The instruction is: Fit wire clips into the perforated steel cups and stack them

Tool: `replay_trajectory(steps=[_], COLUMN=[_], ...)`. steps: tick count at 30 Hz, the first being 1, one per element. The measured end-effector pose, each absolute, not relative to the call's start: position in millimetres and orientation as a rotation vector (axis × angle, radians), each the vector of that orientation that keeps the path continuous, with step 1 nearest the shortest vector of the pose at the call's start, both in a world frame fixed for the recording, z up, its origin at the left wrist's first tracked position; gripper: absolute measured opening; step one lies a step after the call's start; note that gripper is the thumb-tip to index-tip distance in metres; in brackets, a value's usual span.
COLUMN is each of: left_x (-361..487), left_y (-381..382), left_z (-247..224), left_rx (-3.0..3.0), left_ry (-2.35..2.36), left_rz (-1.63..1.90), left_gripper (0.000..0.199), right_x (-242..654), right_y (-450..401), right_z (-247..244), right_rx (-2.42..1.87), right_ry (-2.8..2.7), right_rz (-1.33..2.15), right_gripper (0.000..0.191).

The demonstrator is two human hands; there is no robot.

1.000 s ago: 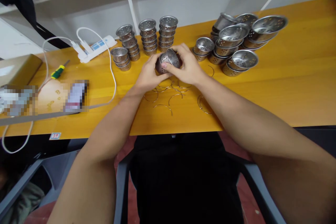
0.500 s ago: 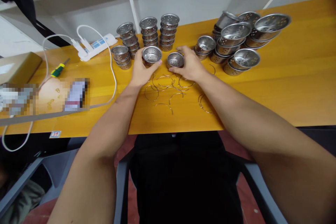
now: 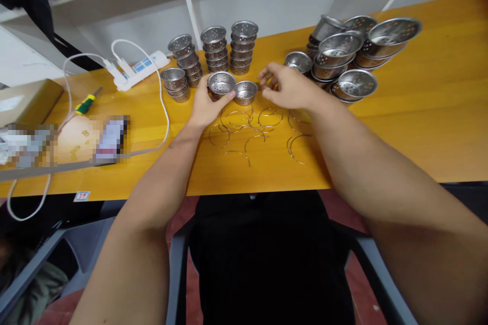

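Observation:
My left hand [image 3: 208, 104] is closed round a perforated metal cup [image 3: 221, 83], thumb on its near right side and fingers on its left. Right beside it stands a second perforated cup [image 3: 246, 92], upright on the table, its rim close to my left thumb. To the right of that cup, my right hand [image 3: 285, 86] hovers with its fingers bent and apart, holding nothing. Several thin wire rings [image 3: 244, 124] lie scattered on the tabletop nearer to me, some of them under my right forearm.
Stacks of perforated cups [image 3: 214, 45] stand behind my left hand, with more nested cups [image 3: 339, 51] at the right. To the left are a white power strip [image 3: 141, 68] with cables, a green-and-yellow screwdriver [image 3: 86, 104], a blurred phone [image 3: 111, 139] and a cardboard box [image 3: 30, 106].
My right hand has let go of the small cup and drawn back to the right. That cup now sits further left, against or close to the one in my left hand.

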State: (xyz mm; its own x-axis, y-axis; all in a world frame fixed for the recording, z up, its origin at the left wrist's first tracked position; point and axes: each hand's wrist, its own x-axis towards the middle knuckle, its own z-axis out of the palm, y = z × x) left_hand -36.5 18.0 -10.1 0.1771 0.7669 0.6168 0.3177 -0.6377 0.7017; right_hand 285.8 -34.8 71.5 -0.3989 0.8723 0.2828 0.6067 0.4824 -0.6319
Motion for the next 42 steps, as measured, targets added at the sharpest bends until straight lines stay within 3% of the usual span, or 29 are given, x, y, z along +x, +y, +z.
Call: replay_trajectory(steps=[3,8,10,12,15,18,22,27,33,42], left_x=[-37,-36,-35,-34,-35,-37,-38,-37,-40,-43], left_y=[18,16,15,15,15,16,16,20,28,43], left_z=[-9,-3,-2,-2,-2,-1,-1,-8,-21,-28], left_rx=[2.030,1.975,1.962,1.977,2.002,1.984,1.998,2.041,2.093,2.150], left_ry=[1.048,1.064,1.062,1.058,1.061,1.107,1.118,1.041,1.002,0.784], left_rz=[1.434,1.408,1.408,1.413,1.440,1.463,1.455,1.460,1.492,1.567], left_gripper=[0.102,0.097,0.096,0.096,0.098,0.102,0.103,0.108,0.108,0.105], right_x=[302,302,297,293,291,291,291,281,258,259], right_y=[-38,-47,-50,-51,-51,-49,-46,-52,-75,-82], right_z=[84,83,83,85,91,91,84,87,108,119], right_rx=[-1.074,-1.145,-1.148,-1.153,-1.157,-1.053,-0.998,-1.158,-1.256,-1.080], right_ry=[-2.459,-2.497,-2.444,-2.426,-2.505,-2.607,-2.631,-2.696,-2.859,-2.634], right_rz=[0.787,0.801,0.828,0.812,0.778,0.920,0.963,0.747,0.505,0.702], right_gripper=[0.056,0.085,0.088,0.072,0.030,0.016,0.037,0.014,0.016,0.018])
